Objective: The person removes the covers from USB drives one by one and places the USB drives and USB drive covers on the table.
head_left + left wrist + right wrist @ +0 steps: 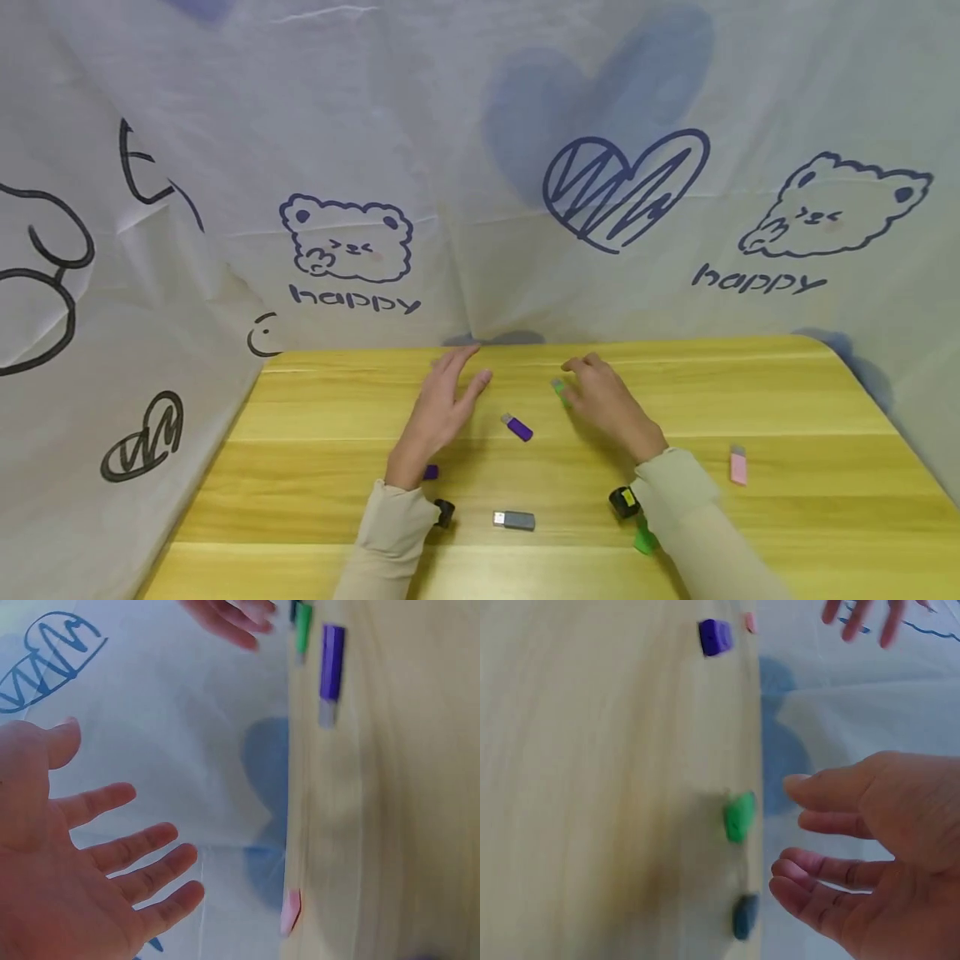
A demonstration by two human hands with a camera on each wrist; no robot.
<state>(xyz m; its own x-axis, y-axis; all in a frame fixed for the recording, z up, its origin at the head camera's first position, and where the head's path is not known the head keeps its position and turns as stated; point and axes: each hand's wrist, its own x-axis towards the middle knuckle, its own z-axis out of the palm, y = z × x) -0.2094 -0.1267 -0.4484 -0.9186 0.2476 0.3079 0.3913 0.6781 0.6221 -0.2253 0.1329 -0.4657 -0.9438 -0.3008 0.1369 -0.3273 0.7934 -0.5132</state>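
My left hand (pixel 438 408) hovers over the table with its fingers spread and holds nothing. My right hand (pixel 606 404) hovers to the right, fingers loosely bent, with nothing in its grasp. Closest to the right hand is a green USB stick (pixel 560 390), partly covered by it in the head view. Between the hands lies a purple USB stick (pixel 517 427), its metal plug toward the back. A pink USB stick (pixel 291 912) shows near the far edge in the left wrist view. A dark USB stick (pixel 745 916) lies beyond the green one in the right wrist view.
A grey USB stick (pixel 515 521) lies near the front of the wooden table (pixel 300 467). Another pink USB stick (pixel 738 467) is at the right. Partly hidden by the arms are a purple piece (pixel 431 472) and a green piece (pixel 645 538). A printed white cloth (pixel 465 208) hangs behind.
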